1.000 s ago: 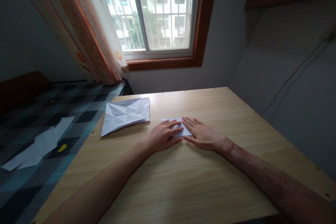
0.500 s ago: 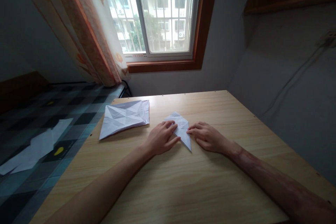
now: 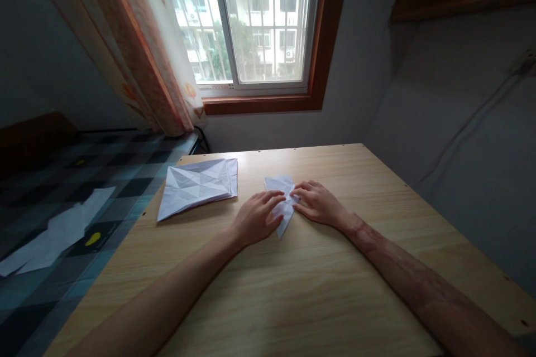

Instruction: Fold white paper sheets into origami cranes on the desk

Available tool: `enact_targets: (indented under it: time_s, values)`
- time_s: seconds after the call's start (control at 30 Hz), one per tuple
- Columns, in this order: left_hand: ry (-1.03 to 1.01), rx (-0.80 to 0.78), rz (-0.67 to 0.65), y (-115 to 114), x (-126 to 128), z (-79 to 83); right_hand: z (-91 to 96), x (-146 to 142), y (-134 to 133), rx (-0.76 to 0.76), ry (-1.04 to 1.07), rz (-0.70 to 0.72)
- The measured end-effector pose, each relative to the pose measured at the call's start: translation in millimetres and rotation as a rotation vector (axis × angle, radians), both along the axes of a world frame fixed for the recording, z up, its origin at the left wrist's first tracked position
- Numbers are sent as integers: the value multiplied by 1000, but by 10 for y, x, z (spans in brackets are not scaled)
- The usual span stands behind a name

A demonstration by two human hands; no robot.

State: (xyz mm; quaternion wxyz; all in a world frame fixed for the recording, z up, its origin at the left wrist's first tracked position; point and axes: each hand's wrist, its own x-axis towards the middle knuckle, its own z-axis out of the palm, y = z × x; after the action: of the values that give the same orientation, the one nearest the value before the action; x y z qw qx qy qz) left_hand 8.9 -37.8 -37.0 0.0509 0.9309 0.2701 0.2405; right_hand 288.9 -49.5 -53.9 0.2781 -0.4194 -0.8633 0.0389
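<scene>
A small piece of folded white paper (image 3: 283,217) lies on the wooden table between my hands, one point toward me and a wider, angular end away from me. My left hand (image 3: 260,216) holds it from the left, fingers bent over its middle and the thumb at its lower left edge. From the right, my right hand (image 3: 317,202) grips the other edge, its fingertips close to those of my left hand. The fingers partly cover the paper's middle, so the folds there are hard to make out.
Creased white sheets (image 3: 196,185) lie stacked at the table's far left. The wooden table (image 3: 335,301) stands beside a bed with a checked cover (image 3: 138,170), where white paper pieces (image 3: 62,234) rest. A window (image 3: 268,28) and curtain (image 3: 142,50) are beyond.
The folded paper has turned, its near point swinging left. My right hand has moved left and slightly away from me, closer to my left hand, which has shifted only slightly.
</scene>
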Motion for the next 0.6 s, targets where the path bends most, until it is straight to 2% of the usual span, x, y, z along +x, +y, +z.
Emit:
enact_targets:
  time_s: [0.07, 0.17, 0.33, 0.5, 0.6]
  values:
    - [36, -18, -61, -11, 0, 13, 13, -11, -33, 9, -4, -48]
    - [60, -35, -34, -29, 8, 77, 37, -1, -68, 20, -7, -82]
    - [128, 1, -41, -12, 5, 187, 60, 27, -98, 1, 47, -2]
    - [223, 41, -5, 25, -60, 167, 75, 33, -114, -1, 26, 1]
    - [153, 8, 66, 23, -91, 140, 68, 29, -105, 34, 4, 10]
